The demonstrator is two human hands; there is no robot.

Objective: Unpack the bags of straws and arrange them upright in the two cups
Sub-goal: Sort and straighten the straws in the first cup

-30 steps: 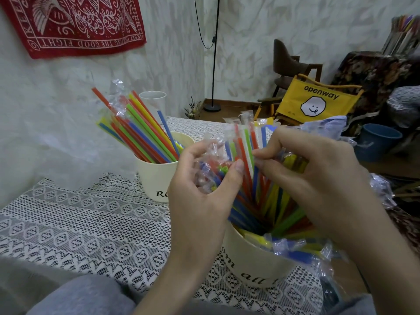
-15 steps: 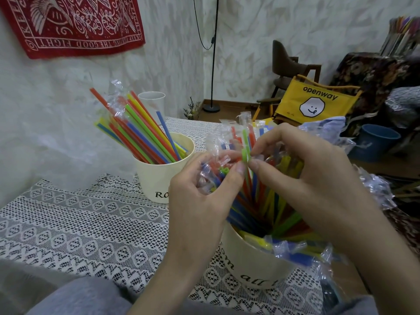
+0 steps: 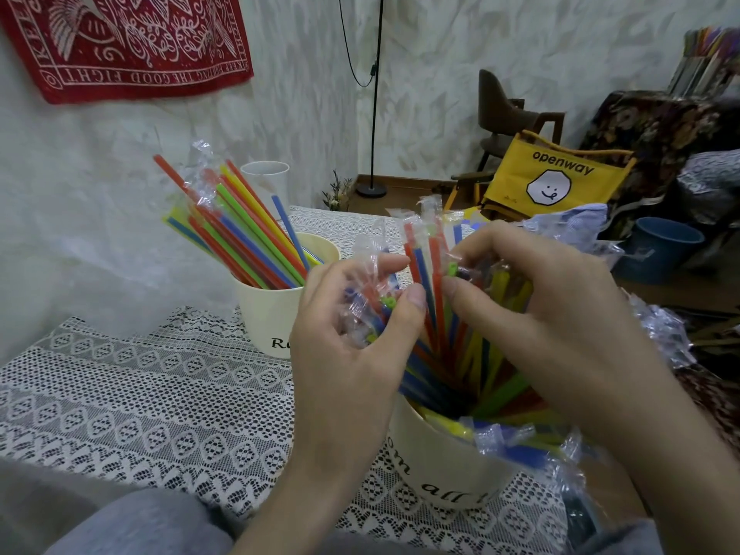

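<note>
Both hands are working over the near cup (image 3: 448, 466), which is sitting on the lace-covered counter (image 3: 140, 414) at the near right. The left hand (image 3: 352, 354) is curling its fingers and thumb around a clump of wrapped straws (image 3: 374, 310), crinkled clear film bunching inside its grip. The right hand (image 3: 560, 326) is bending its fingers over the tops of the standing straws (image 3: 430, 282), thumb and forefinger closing toward a green tip; whether they are actually pinching it cannot be told. Red, blue, yellow and green straws are fanning out of this cup, and several film-wrapped ones are lying nearly flat across its right rim.

Farther left, the far cup (image 3: 272, 314) is holding its own bundle of straws (image 3: 240, 234), all leaning left, with some film clinging to their tops. A white tumbler (image 3: 266, 182) is standing behind it, and loose plastic bags (image 3: 656, 326) are piling up at the right.

To do this step well, the person is probably best off steadying the bunch with the left hand while the right is drawing straws upward one at a time, gently, so the light cup is not tipping. The flat ones at the rim likely need standing up next.
</note>
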